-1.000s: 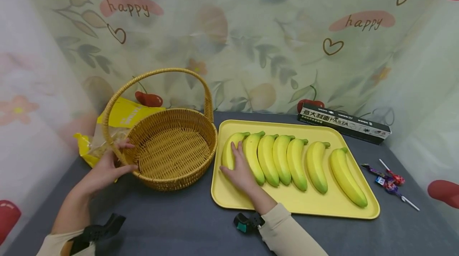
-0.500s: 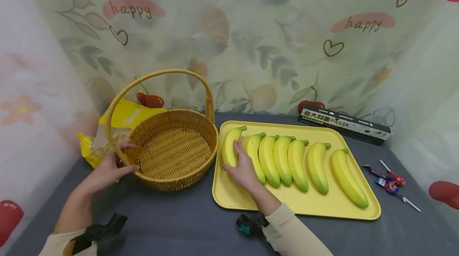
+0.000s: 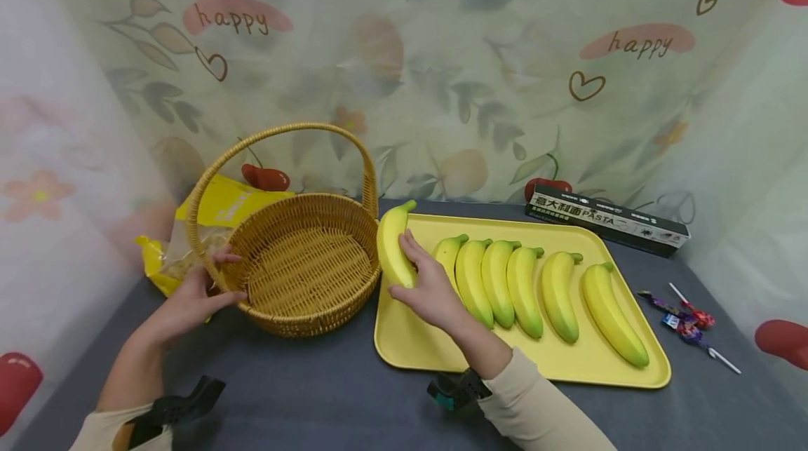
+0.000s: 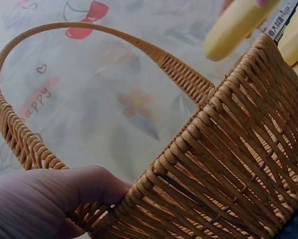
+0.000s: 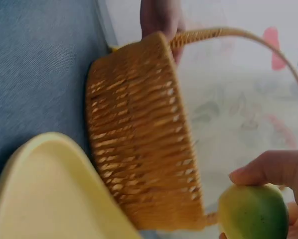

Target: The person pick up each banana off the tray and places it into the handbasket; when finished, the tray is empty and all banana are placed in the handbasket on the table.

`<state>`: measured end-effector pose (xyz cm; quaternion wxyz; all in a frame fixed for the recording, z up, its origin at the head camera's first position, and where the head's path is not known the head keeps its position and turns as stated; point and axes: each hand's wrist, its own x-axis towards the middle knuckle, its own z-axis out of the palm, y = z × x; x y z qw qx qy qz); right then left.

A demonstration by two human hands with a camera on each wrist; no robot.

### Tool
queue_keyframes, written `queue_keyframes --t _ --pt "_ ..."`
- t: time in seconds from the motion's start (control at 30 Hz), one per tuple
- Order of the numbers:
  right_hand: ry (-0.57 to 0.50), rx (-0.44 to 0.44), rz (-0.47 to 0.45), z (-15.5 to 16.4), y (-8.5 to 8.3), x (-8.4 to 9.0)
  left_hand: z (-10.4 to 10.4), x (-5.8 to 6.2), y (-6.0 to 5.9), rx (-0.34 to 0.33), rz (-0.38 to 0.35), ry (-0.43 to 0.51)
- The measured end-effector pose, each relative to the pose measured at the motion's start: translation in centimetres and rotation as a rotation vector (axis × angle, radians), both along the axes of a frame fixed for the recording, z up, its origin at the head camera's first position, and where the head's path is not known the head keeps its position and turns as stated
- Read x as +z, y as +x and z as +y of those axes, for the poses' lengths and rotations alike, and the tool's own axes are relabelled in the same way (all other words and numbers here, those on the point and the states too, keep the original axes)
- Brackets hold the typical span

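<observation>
A yellow banana point(image 3: 394, 247) with a green stem is lifted over the left end of the yellow tray point(image 3: 404, 346), pinched between thumb and fingers of my right hand point(image 3: 435, 293). Its green tip point(image 5: 256, 214) shows below the thumb in the right wrist view. My left hand point(image 3: 189, 304) grips the near-left rim of a wicker basket point(image 3: 303, 325) beside the foot of its tall handle, thumb outside on the edge. Nothing lies on the woven basket floor. Several more bananas point(image 3: 499, 283) rest in a row on the tray.
Behind the basket leans a yellow-and-clear bag point(image 3: 233, 205). A black pasta box point(image 3: 606, 219) stands at the back right. Wrapped lollipops point(image 3: 688, 325) lie right of the tray. A printed curtain point(image 3: 429, 86) closes off the back and sides of the dark table.
My right hand has taken hold of the leftmost banana and lifted it off the tray, moving it up and left toward the basket. The left hand stays on the basket rim.
</observation>
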<state>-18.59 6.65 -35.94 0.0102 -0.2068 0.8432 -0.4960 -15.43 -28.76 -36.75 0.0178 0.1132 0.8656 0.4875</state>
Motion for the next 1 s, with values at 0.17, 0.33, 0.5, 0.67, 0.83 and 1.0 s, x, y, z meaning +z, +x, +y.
queue_keyframes --t 0.17,0.33,0.5,0.67,0.83,1.0 --pt "0.043 0.111 -0.001 -1.1 0.6 1.6 0.0 -0.1 -0.1 -0.003 -0.006 -0.001" --pt "0.110 0.203 -0.001 -2.5 0.4 2.5 0.0 0.0 -0.1 -0.008 -0.007 -0.001" --pt "0.181 0.293 -0.005 -4.2 -1.2 2.8 -0.1 0.0 -0.1 -0.006 -0.010 -0.004" --pt "0.258 0.323 -0.002 -6.1 -3.0 3.1 -0.1 0.0 -0.1 -0.011 -0.013 0.002" --pt "0.316 0.346 -0.011 -8.4 -4.3 3.1 0.0 0.0 -0.1 -0.012 -0.016 -0.003" --pt "0.383 0.393 -0.015 -10.5 -5.4 2.8 0.0 0.0 -0.2 -0.007 -0.024 -0.006"
